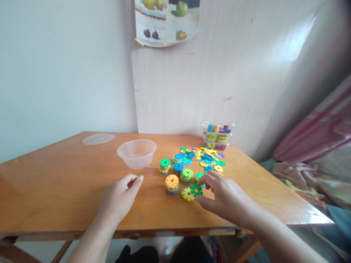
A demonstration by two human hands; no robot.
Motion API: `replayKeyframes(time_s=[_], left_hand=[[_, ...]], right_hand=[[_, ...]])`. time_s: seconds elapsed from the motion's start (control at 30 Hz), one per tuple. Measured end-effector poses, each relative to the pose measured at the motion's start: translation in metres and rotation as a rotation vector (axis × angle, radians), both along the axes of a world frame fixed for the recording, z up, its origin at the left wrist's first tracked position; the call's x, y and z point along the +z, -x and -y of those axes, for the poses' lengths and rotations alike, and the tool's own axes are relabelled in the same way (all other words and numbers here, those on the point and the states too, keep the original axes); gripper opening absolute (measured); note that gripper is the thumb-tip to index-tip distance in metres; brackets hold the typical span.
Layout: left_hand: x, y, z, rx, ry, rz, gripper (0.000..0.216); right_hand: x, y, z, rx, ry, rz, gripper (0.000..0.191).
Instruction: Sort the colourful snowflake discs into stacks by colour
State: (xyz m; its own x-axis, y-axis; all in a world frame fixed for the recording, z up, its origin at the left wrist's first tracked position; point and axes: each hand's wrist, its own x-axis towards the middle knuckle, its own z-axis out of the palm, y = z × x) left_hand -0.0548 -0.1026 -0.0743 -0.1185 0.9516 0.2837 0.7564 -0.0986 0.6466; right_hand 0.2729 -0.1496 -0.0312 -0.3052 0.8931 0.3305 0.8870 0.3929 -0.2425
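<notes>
While the right hand (208, 188) has a green disc (196, 190) between thumb and fingers at lower centre of the frame, the disc's left edge overlaps the yellow-topped stack (187, 195); can't tell if the two touch. Right hand is part-closed, gap only about disc-wide. Left hand (124, 191), left of centre, is curled with thumb against forefinger; no piece visible in it, palm side hidden. Main risk, my read: the right fingers are right up against the green-topped stack (199, 176), so a careless lift or sideways swing could tip it. Pushing down off-centre on the yellow-topped stack could skew it, and the orange-topped stack (172, 185) to its left is near enough to get bumped. Thin edge grip could also let the disc slip. Hard to make out: the right hand covers part of the green-topped stack and some of the loose discs (210, 157) right of centre; those overlap, no count possible. Stack heights unclear too. Both forearms run off the bottom of the frame; tabletop (68, 182) is cut at the left edge.
</notes>
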Motion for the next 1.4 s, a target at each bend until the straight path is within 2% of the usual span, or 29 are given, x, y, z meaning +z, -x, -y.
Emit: replayKeyframes(time_s=[0.1,0.2,0.33,0.4,0.5,0.63,0.8,0.93,1.13,1.4], left_hand=[[0.0,-0.001,0.0,-0.008,-0.004,-0.001,0.039],[0.0,-0.001,0.0,-0.007,-0.008,-0.005,0.04],[0.0,0.001,-0.001,-0.014,0.011,-0.019,0.041],[-0.001,0.002,-0.002,-0.013,0.018,-0.023,0.041],[-0.002,0.003,-0.003,-0.015,0.017,-0.02,0.04],[-0.004,0.005,-0.005,-0.02,0.026,-0.018,0.039],[-0.004,0.006,-0.006,-0.022,0.025,-0.029,0.041],[-0.003,0.005,-0.006,-0.027,0.031,-0.023,0.042],[-0.003,0.004,-0.006,-0.02,0.025,-0.008,0.041],[-0.003,0.004,-0.006,-0.022,0.023,-0.002,0.039]], right_hand=[[-0.008,0.014,-0.003,0.003,0.018,0.017,0.027],[-0.009,0.004,-0.01,-0.055,0.011,-0.033,0.024],[-0.005,-0.042,-0.027,-0.232,-0.036,-0.113,0.019],[-0.006,-0.07,-0.038,-0.368,-0.034,-0.105,0.019],[-0.014,-0.102,-0.054,-0.485,0.032,-0.055,0.026],[-0.03,-0.112,-0.068,-0.45,0.164,0.026,0.044],[-0.04,-0.108,-0.081,-0.417,0.227,0.024,0.028],[-0.041,-0.111,-0.084,-0.406,0.228,0.007,0.022],[-0.047,-0.115,-0.074,-0.426,0.176,-0.025,0.025],[-0.05,-0.107,-0.066,-0.286,0.09,-0.244,0.017]])
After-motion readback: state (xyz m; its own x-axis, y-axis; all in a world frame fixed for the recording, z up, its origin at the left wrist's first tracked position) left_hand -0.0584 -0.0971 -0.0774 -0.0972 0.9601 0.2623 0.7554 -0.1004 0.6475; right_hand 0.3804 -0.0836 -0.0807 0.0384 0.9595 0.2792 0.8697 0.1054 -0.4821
